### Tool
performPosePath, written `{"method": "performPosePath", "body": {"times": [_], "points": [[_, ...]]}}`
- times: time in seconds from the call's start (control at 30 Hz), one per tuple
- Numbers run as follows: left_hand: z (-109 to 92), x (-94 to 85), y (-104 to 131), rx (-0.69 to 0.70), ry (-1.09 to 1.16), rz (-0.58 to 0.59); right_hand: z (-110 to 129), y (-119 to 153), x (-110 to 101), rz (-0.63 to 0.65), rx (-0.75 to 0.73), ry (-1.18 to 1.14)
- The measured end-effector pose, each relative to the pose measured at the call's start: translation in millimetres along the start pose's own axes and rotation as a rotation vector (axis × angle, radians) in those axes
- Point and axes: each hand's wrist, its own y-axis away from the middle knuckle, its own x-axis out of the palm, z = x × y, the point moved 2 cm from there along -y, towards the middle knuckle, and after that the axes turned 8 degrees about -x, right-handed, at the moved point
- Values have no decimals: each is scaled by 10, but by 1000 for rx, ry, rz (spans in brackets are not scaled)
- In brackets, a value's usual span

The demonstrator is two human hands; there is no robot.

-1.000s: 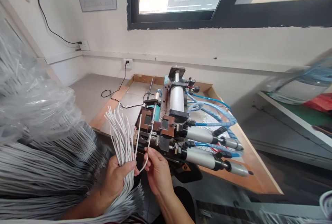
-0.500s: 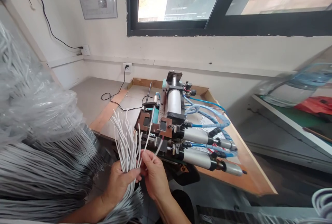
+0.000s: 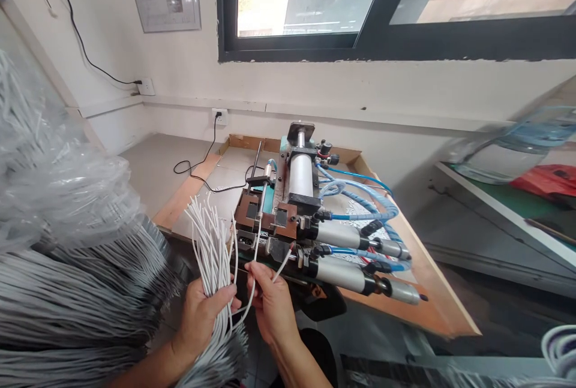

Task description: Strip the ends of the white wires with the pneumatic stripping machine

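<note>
White cables (image 3: pixel 214 265) are held upright as a loose bundle in front of the machine (image 3: pixel 300 175), at the near edge of the worktop (image 3: pixel 155 151). To the left, and close to the left arm, lie large stacks of grey cables (image 3: pixel 76 298), partly covered by clear plastic wrap (image 3: pixel 81 196). Blue tubes (image 3: pixel 360 216) loop over the machine's right side; a black cord (image 3: pixel 198 179) trails across the worktop to a wall socket (image 3: pixel 220 116). A shelf at right carries a clear plastic bottle (image 3: pixel 524 148) and a red bag (image 3: pixel 551 179). The right hand (image 3: pixel 275 304) obscures part of the machine's lower front.

Bundle ends are uneven and fanned, with lower lengths bending below the left hand (image 3: pixel 201 310), whose fingers are closed around them. Right-hand fingers pinch a single cable (image 3: pixel 257 247), its upper end at the machine and its lower part curving back toward the bundle. A second cable (image 3: pixel 282 265), reddish at the tip, projects from the same hand; its exact grip cannot be determined.

Compared with half a second ago, the right fingertips have separated from the bundle, the bundle's tips lean further left, and the single cable shows a wider bow. One second ago, the reddish-tipped end was not visible.
</note>
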Motion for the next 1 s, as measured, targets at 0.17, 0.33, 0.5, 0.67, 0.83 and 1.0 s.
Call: {"method": "performPosePath", "body": {"times": [0.17,0.33,0.5,0.67,0.83,1.0], "points": [[21,4,-1,-20,6,3,-35,9,44,129,107,-91],[-28,27,14,30,-16,53,-57,98,40,231,50,59],[-52,-9,10,69,-13,9,-57,123,-26,94,-66,117],[-21,-32,-12,-11,32,-14,-46,80,-20,29,1,76],[11,-51,-19,-7,-51,-34,-21,38,-1,22,32,41],[-31,-41,1,53,-137,-2,-15,48,60,180,13,77]]}}
